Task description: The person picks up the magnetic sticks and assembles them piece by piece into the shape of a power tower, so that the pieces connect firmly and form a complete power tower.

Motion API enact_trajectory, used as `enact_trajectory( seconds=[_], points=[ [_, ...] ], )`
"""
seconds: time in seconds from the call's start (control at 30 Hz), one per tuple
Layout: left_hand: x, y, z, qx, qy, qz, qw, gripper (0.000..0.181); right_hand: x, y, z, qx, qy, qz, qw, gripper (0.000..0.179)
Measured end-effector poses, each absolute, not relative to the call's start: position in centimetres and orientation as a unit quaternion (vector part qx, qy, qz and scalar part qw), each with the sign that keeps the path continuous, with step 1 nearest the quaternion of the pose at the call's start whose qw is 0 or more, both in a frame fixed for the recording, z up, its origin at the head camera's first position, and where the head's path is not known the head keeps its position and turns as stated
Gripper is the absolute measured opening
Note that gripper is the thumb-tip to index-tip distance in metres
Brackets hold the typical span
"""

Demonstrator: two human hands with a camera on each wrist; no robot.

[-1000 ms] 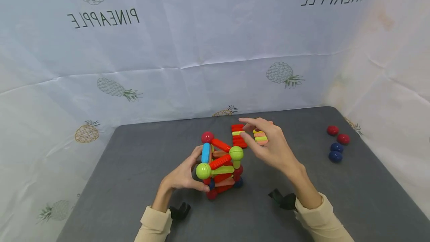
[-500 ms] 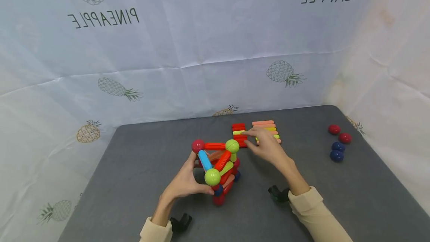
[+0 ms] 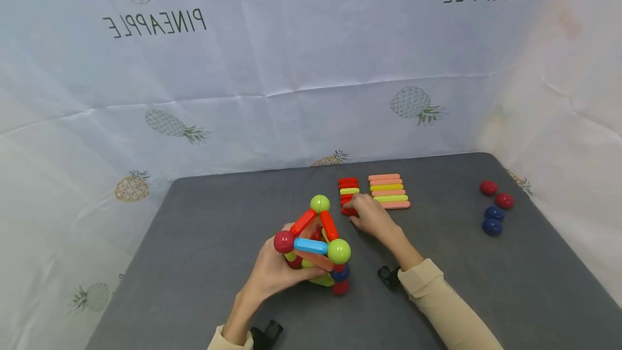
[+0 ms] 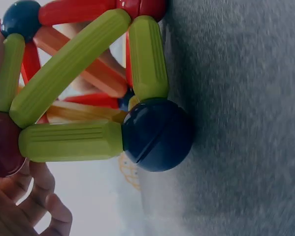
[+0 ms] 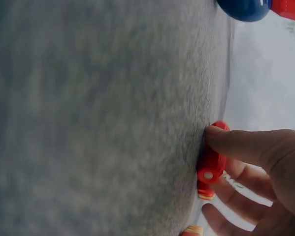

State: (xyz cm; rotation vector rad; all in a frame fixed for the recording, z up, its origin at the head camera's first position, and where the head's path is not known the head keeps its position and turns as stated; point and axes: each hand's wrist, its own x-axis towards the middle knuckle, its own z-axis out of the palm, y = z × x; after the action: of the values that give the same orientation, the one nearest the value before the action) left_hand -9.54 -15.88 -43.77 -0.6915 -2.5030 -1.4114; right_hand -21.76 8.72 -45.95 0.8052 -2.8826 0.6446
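My left hand (image 3: 269,273) grips the left side of a tower of magnetic rods and balls, thumb across its front. On the tower's top, a light-blue rod (image 3: 311,246) and two red rods form a triangle between a red ball (image 3: 284,242) and two green balls. The left wrist view shows its lower side, with green rods (image 4: 71,141) and a dark-blue ball (image 4: 158,134) close to the table. My right hand (image 3: 375,221) pinches a short red magnetic rod (image 5: 212,160) between thumb and fingers, at the near end of a row of short rods (image 3: 349,190).
Right of that row lie longer rods (image 3: 389,192) in orange, yellow and green. Two red balls (image 3: 504,201) and two blue balls (image 3: 493,226) stand near the table's right edge. A pineapple-print cloth (image 3: 272,128) hangs behind the grey table (image 3: 204,231).
My left hand has turned the tower, so its blue rod now faces front. The right hand has come down and left to the short rods and taken hold of a red one.
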Motion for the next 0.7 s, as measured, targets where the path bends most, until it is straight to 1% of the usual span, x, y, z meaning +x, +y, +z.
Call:
enact_trajectory(
  seconds=[0.17, 0.27, 0.33, 0.4, 0.57, 0.63, 0.7],
  points=[
    [-8.9, -15.4, -43.5, -0.212, -0.850, -0.476, 0.079, 0.062, -21.6, 8.3, -46.1, 0.242, -0.943, 0.229, 0.023, 0.024],
    [-8.7, -15.3, -43.5, -0.212, -0.848, -0.480, 0.075, 0.059, -21.3, 8.4, -45.7, 0.224, -0.936, 0.271, 0.014, 0.030],
    [-8.7, -15.2, -43.6, -0.215, -0.849, -0.477, 0.076, 0.056, -21.1, 8.4, -44.9, 0.224, -0.921, 0.317, 0.025, 0.035],
    [-8.8, -15.1, -43.7, -0.222, -0.850, -0.472, 0.077, 0.055, -20.7, 8.4, -43.5, 0.226, -0.896, 0.380, 0.050, 0.039],
    [-9.0, -15.0, -43.8, -0.232, -0.850, -0.465, 0.083, 0.053, -19.2, 8.0, -38.5, 0.249, -0.805, 0.524, 0.125, 0.040],
    [-9.1, -15.0, -43.8, -0.234, -0.848, -0.468, 0.083, 0.052, -18.4, 7.8, -36.8, 0.261, -0.775, 0.559, 0.134, 0.040],
    [-9.1, -15.0, -43.8, -0.239, -0.845, -0.471, 0.082, 0.052, -17.5, 7.6, -35.4, 0.275, -0.752, 0.584, 0.131, 0.039]
  ],
)
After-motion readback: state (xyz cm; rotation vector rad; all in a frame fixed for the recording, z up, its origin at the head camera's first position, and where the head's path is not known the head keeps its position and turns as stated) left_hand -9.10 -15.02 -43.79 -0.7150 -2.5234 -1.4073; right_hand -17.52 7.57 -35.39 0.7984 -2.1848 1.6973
